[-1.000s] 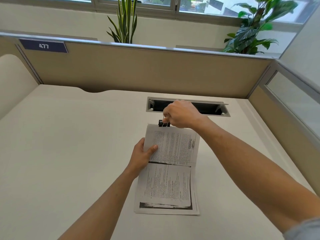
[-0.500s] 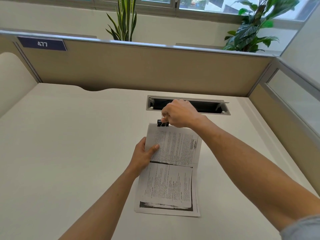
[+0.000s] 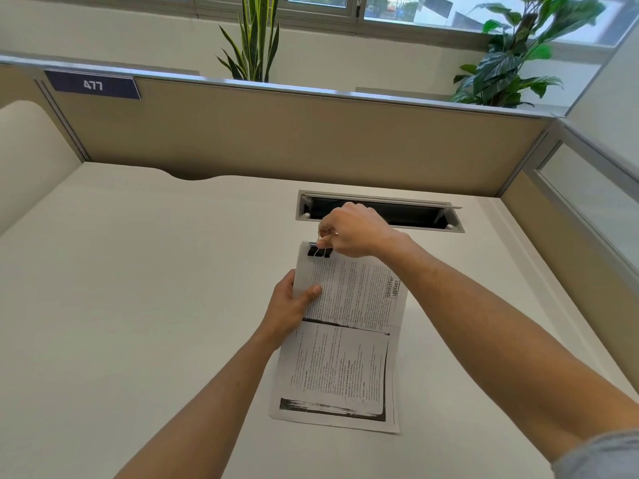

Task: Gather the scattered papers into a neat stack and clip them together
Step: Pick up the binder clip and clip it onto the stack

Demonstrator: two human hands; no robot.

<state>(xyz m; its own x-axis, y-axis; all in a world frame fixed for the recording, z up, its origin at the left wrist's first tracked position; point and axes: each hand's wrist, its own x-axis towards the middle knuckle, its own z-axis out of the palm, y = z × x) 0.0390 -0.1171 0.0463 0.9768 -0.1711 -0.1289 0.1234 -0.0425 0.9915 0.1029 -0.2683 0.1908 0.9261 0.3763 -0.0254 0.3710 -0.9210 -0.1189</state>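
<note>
One binder clip (image 3: 320, 252) sits on the far left corner of the paper stack (image 3: 342, 337), which lies on the desk (image 3: 138, 305) with its long axis running away from the person, far end lifted a little. The right hand (image 3: 352, 229) is nearer the clip, fingers pinched on its wire handle; the left hand (image 3: 290, 305) grips the stack's left edge partway down, thumb pressed on top. Judging by this, what remains is folding the handles down and letting go.
</note>
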